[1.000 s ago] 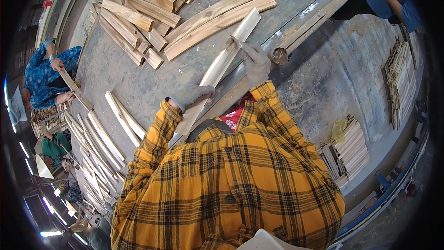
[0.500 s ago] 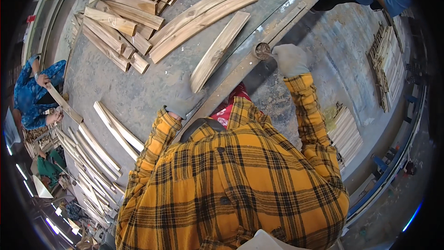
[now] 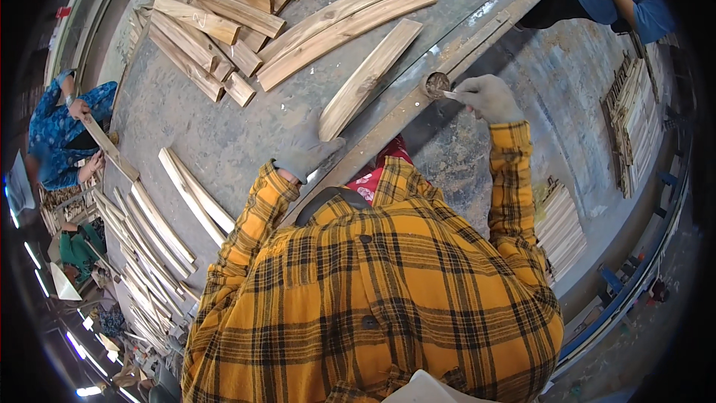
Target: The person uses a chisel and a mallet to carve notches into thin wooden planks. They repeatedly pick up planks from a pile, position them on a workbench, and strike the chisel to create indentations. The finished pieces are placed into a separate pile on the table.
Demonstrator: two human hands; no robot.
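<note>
Wooden slat (image 3: 369,80) at twelve o'clock, seemingly unfinished; your right hand (image 3: 490,98) pinches thin tool (image 3: 451,95) at one-o'clock cup (image 3: 425,88); left hand (image 3: 308,157) near slat's end, grip unclear.

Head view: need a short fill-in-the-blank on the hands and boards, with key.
1. The gloved hand holding the thin tool at the small round container is the person's ____ hand.
2. The person's other hand is by the ____ end, in the picture, of the single board.
3. Beyond that board, ____ long curved boards lie side by side.
4. The person's plaid shirt is yellow-orange and ____.

Missing words: right; lower; two; black.
</note>
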